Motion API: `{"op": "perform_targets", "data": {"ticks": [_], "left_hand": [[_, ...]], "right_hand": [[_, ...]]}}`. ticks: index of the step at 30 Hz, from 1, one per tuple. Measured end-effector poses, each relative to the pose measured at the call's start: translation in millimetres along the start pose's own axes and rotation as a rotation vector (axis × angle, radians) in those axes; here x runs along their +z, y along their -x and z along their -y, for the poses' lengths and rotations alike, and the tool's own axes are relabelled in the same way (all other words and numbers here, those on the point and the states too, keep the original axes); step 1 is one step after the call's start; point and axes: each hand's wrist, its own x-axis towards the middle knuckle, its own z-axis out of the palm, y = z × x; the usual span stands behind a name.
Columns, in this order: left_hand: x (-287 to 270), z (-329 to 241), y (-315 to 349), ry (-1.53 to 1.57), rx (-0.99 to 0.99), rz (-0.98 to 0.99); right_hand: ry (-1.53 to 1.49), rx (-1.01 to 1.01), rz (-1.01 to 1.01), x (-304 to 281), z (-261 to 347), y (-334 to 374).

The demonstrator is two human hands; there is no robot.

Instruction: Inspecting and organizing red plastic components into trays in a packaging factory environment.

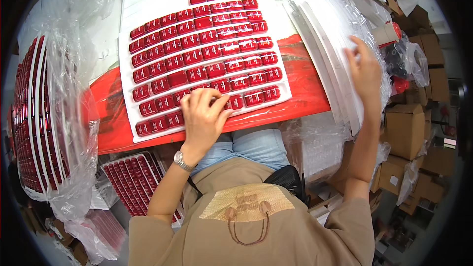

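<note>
In front of me lies a white ridged tray (286, 90) with rows of small glossy red rectangular pieces (192, 57) bearing pale print; I cannot tell if they are bottles or caps. My left hand (203, 116) is over the row nearest me, its fingers curled and thumb bent in around one red piece, which they partly hide. A watch (181, 160) is on that wrist. Off to the right, my right hand (365, 69) is raised at a stack of thin white trays (322, 44), thumb and fingers apart, with nothing seen between them.
Red sheeting (305, 96) covers the table edge. Filled trays in clear plastic (42, 118) stand at the left. Another filled tray (133, 182) sits below the table by my left arm. Cardboard boxes (404, 130) are piled at the right.
</note>
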Motion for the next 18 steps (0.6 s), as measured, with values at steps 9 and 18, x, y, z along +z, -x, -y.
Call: {"op": "perform_targets", "data": {"ticks": [9,18], "left_hand": [[-23,17,8,-0.104,-0.023,0.041],[-28,16,8,-0.127,0.033,0.075]], "right_hand": [[0.231,-0.194,0.165,-8,-102,-2],[0.094,-0.176,-0.286,33,-34,-30]]}}
